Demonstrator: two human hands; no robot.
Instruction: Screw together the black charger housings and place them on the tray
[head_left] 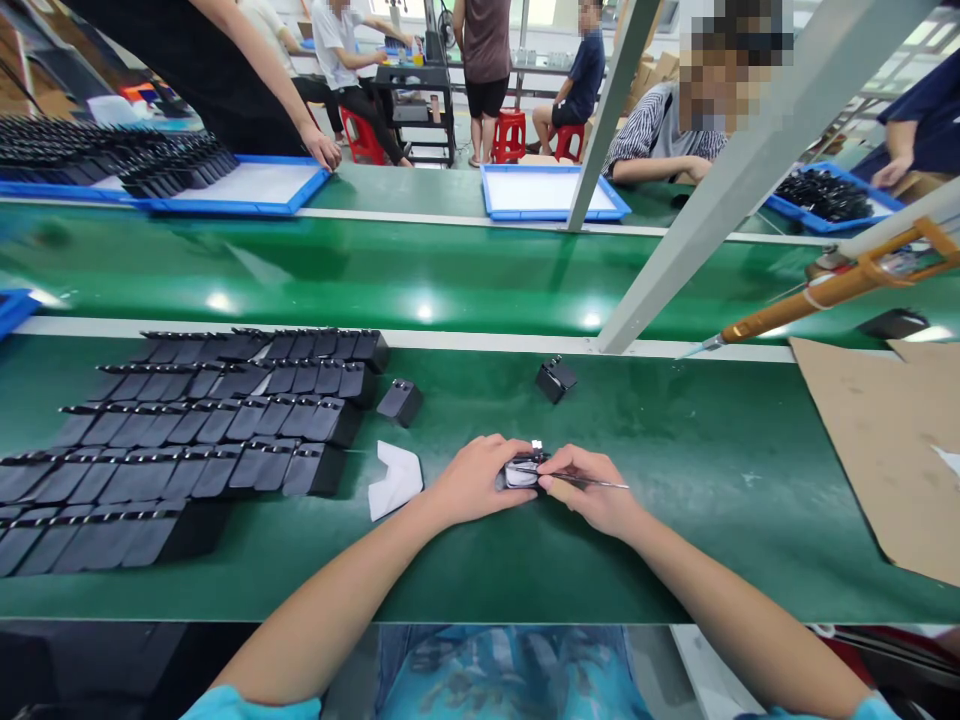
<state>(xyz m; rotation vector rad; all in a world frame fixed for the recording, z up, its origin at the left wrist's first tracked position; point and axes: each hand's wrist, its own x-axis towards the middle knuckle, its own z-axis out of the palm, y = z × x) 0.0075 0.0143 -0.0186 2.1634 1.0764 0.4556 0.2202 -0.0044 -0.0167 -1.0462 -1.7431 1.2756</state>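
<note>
Black device [523, 474], metal tabs [536, 446] facing away, left grip [480, 482] around it, right grip [594, 490] pinching slim tool [609, 485], crosswise

Illumination is bright and even along the green belt [450, 265], whose glossy surface returns several white glare spots [425, 312], while the window [541, 12] beyond it appears nearly washed out. On the near side of the belt, the left hand [480, 480] and right hand [598, 487] cast only soft-edged shadows, and the black housings [247, 420] lose detail in their darkest side faces. Beyond the belt, fine detail softens and coarse mosaic blocks [731, 75] mask a co-worker's head; toward its ends, wide-angle distortion stretches shapes.
</note>
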